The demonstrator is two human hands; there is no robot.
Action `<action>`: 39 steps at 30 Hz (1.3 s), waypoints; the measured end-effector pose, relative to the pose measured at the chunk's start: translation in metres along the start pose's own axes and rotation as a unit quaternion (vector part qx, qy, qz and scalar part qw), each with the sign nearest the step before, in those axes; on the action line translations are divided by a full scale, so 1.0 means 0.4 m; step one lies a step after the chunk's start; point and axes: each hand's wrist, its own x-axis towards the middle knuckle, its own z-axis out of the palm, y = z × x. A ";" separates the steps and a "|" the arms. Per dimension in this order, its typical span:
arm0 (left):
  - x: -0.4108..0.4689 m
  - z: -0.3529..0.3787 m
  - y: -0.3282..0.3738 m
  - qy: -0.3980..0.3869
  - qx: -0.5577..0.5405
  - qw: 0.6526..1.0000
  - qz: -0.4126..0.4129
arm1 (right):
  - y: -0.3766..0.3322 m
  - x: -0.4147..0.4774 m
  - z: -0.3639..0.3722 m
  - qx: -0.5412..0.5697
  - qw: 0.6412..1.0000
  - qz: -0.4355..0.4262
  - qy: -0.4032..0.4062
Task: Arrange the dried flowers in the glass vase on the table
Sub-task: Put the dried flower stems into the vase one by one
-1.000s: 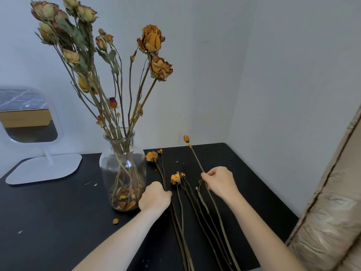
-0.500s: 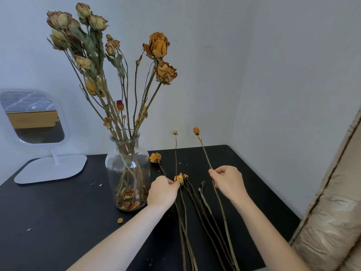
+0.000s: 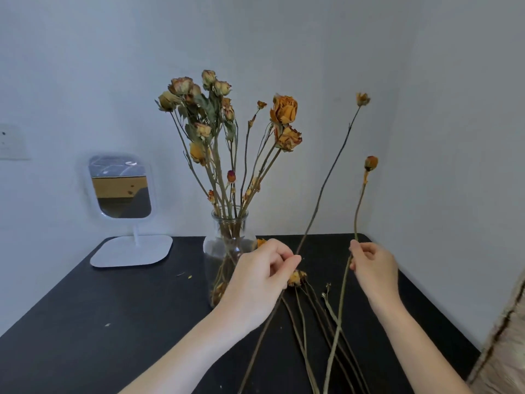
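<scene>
Dried stems [image 3: 326, 181]: left hand [image 3: 261, 280], right hand [image 3: 375, 268]

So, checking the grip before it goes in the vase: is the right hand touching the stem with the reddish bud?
Touching. The head view shows the right hand pinching the reddish-bud stem between thumb and fingers.

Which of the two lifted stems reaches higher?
The dark stem in the left hand; its bud stands well above the paler stem in the right hand.
</scene>
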 end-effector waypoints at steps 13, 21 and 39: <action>0.016 -0.234 0.047 0.283 -0.024 0.947 0.150 | -0.061 -0.043 0.038 0.010 0.998 -0.041 -0.042; 0.079 -0.296 0.074 0.358 0.005 0.917 0.176 | -0.067 -0.051 0.050 0.004 0.998 -0.051 -0.039; 0.120 -0.234 -0.013 0.345 0.098 0.930 0.085 | -0.072 -0.054 0.068 -0.001 0.997 -0.051 -0.053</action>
